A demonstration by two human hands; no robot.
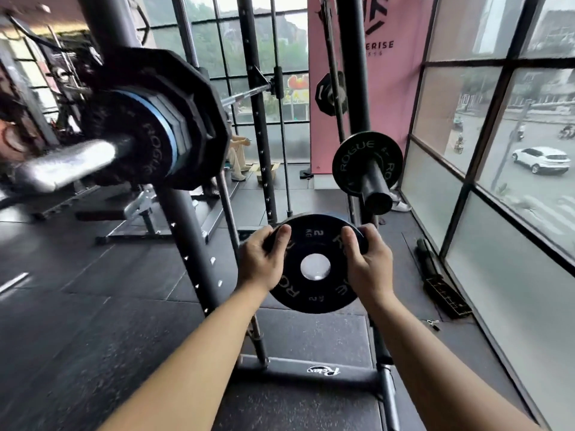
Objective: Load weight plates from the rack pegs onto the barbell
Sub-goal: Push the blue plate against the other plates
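Observation:
I hold a small black Rogue weight plate (pixel 314 241) flat-faced toward me at waist height, with my left hand (pixel 261 259) on its left rim and my right hand (pixel 367 259) on its right rim. The barbell sleeve (pixel 71 164) juts toward me at upper left, loaded with several black plates and a blue one (pixel 161 119). To the upper right of my plate a rack peg (pixel 375 188) carries another small Rogue plate (pixel 351 157). A larger black plate (pixel 331 93) hangs on a higher peg.
The rack's dark uprights (pixel 189 244) and its base crossbar (pixel 311 371) stand right in front of me. A bench (pixel 130 213) sits inside the rack. Windows (pixel 513 181) line the right side. A person sits on the floor (pixel 236 157) beyond the rack. A pink banner (pixel 389 73) hangs behind.

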